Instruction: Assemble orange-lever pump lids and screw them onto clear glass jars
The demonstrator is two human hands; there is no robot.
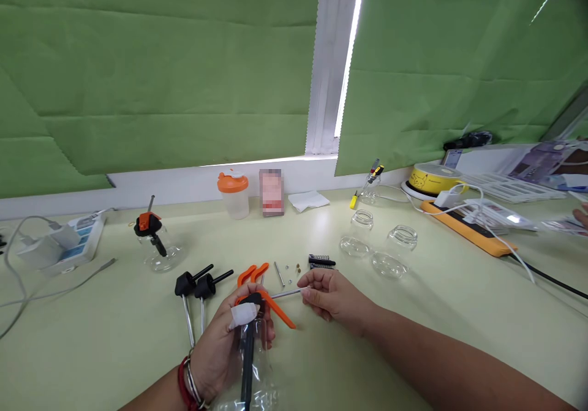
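My left hand [229, 331], with white tape on the thumb, is wrapped round the top of a clear bottle [260, 362]. The bottle has a black pump head and a black tube inside, and an orange lever [281, 312] sticks out to the right. A thin metal rod [287, 293] runs from the pump head to my right hand [324, 294], whose fingers pinch its far end. Just beyond my hands lie two orange levers [253, 273], a loose metal pin [279, 274], small metal parts [297, 269] and black pieces with springs [321, 262].
Two black pump heads with metal rods [205, 285] lie left of my left hand. A finished-looking bottle [162, 255] stands farther left. Two glass jars [394, 255], screwdrivers [375, 172], an orange power strip [468, 230] and an orange-lidded cup [233, 196] stand beyond. Another person's hand shows far right.
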